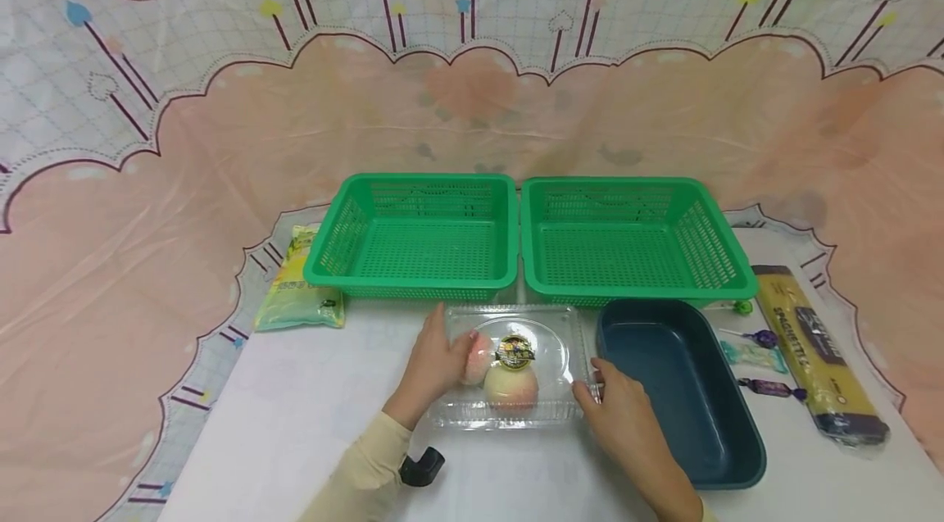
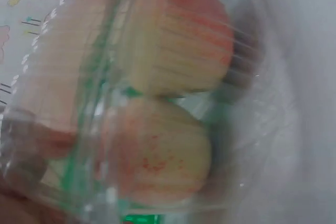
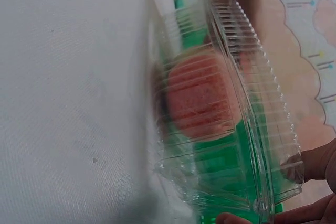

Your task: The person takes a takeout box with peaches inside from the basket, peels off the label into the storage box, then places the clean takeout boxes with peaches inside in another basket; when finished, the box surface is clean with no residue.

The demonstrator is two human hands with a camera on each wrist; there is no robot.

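Note:
A clear plastic clamshell box with a round black-and-gold label on its lid lies between both hands. Inside are two peaches, a yellowish one near the front and a pinker one beside it, partly behind the left thumb. My left hand grips the box's left side, thumb over the lid. On the opposite side my right hand pinches the rim between thumb and fingers. The right wrist view shows the ribbed wall of the box and right-hand fingers at its corner.
Two green mesh baskets, left and right, stand behind the box. A dark blue tub is right of it. Farther right lie wrapped candies, a lollipop and a spaghetti packet. A yellow-green bag sits left.

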